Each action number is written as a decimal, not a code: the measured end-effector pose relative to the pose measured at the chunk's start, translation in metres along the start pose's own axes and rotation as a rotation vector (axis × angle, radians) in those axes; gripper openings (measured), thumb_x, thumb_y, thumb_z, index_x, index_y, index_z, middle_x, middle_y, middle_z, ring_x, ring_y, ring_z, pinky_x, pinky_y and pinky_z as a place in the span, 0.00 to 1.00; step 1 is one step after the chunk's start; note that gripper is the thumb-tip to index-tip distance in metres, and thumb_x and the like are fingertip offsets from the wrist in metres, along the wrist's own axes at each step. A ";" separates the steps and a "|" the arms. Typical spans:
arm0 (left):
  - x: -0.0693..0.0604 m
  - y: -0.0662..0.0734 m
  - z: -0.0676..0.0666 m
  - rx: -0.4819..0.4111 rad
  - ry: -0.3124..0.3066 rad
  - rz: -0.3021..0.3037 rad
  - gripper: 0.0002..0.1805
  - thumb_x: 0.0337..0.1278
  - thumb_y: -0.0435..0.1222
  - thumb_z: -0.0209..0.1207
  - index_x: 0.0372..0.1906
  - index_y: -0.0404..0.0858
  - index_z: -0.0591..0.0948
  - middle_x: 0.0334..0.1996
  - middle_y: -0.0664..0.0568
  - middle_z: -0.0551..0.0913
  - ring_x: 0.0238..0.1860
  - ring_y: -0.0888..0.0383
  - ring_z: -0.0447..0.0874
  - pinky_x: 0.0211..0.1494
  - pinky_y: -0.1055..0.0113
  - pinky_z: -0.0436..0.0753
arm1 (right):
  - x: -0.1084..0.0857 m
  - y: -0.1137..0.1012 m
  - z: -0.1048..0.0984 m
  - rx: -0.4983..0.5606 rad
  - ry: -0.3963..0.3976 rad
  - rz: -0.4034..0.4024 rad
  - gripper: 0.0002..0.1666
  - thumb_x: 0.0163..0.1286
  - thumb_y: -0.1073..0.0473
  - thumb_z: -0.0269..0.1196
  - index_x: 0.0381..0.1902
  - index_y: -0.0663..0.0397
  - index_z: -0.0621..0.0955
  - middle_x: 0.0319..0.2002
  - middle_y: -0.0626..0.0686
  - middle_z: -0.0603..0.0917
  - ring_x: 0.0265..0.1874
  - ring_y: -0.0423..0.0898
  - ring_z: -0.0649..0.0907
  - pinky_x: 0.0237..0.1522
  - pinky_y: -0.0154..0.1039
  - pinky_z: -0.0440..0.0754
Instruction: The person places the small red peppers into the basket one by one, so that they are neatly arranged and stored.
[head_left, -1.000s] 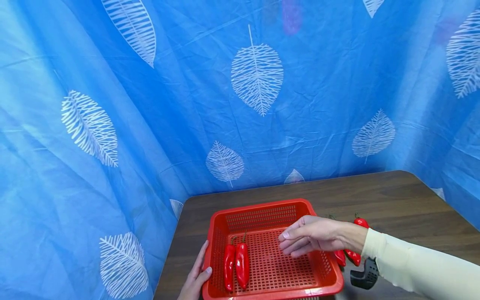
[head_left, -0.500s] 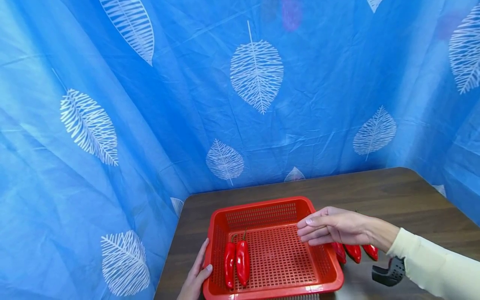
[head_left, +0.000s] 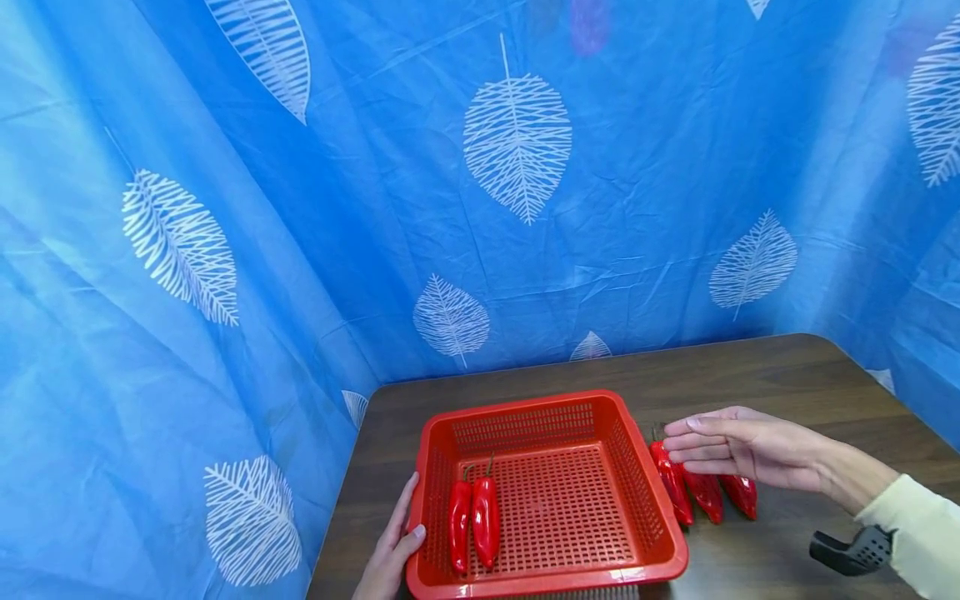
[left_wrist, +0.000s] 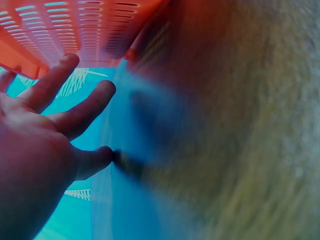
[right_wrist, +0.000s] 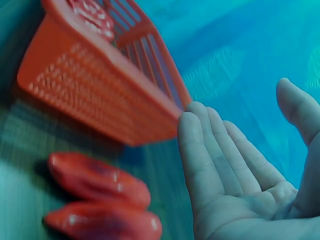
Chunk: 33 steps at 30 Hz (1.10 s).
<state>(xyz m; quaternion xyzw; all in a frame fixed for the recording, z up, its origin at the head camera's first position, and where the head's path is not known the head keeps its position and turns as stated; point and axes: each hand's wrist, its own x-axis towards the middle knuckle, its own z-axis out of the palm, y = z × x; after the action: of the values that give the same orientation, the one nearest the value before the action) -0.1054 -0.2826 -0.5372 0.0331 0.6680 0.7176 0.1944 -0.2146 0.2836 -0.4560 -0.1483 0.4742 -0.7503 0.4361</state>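
Observation:
Two glossy red chili peppers, the left one [head_left: 459, 527] and the right one [head_left: 486, 521], lie side by side in the left part of a red plastic mesh basket [head_left: 570, 579]. My left hand [head_left: 388, 550] rests against the basket's left side, its fingers spread and fairly straight in the left wrist view. To the right of the basket, three more red chili peppers [head_left: 705, 498] lie in a row on the table. Over their upper ends hovers my right hand [head_left: 750, 452], fingers extended, palm bare, partly hiding them. Two of these peppers [right_wrist: 100, 181] appear below the hand in the right wrist view.
The dark wooden table [head_left: 795, 375] runs back to a blue curtain [head_left: 645, 192] printed with white leaves. A black strap-like device [head_left: 851, 552] sits at my right wrist, by the pale sleeve [head_left: 918, 533].
My right hand has moved right, from above the basket to above the peppers beside it, uncovering the basket's right side. My left hand and the two peppers inside stay put.

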 end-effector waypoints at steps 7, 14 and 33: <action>-0.001 0.000 0.000 0.000 0.002 -0.005 0.44 0.90 0.46 0.45 0.91 0.53 0.31 0.89 0.29 0.37 0.82 0.35 0.66 0.72 0.44 0.83 | -0.029 0.007 -0.035 0.088 -0.016 -0.002 0.31 0.94 0.59 0.34 0.72 0.56 0.82 0.71 0.56 0.84 0.72 0.53 0.83 0.79 0.51 0.76; -0.001 0.000 0.000 -0.001 0.005 -0.015 0.44 0.90 0.46 0.45 0.91 0.53 0.31 0.88 0.27 0.38 0.81 0.36 0.69 0.71 0.44 0.84 | -0.054 0.017 -0.063 0.070 0.081 0.023 0.30 0.94 0.57 0.36 0.71 0.58 0.82 0.68 0.53 0.87 0.70 0.52 0.85 0.77 0.52 0.78; 0.001 -0.001 0.001 0.012 0.009 0.013 0.44 0.89 0.45 0.46 0.91 0.53 0.32 0.88 0.26 0.40 0.80 0.36 0.71 0.71 0.44 0.84 | -0.071 0.035 -0.099 -0.256 0.428 0.142 0.28 0.90 0.54 0.53 0.68 0.78 0.79 0.58 0.57 0.92 0.56 0.48 0.92 0.63 0.48 0.90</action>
<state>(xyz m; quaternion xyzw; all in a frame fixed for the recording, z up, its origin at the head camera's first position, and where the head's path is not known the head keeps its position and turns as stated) -0.1056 -0.2819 -0.5379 0.0353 0.6730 0.7150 0.1862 -0.2187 0.3921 -0.5218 -0.0064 0.6562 -0.6658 0.3550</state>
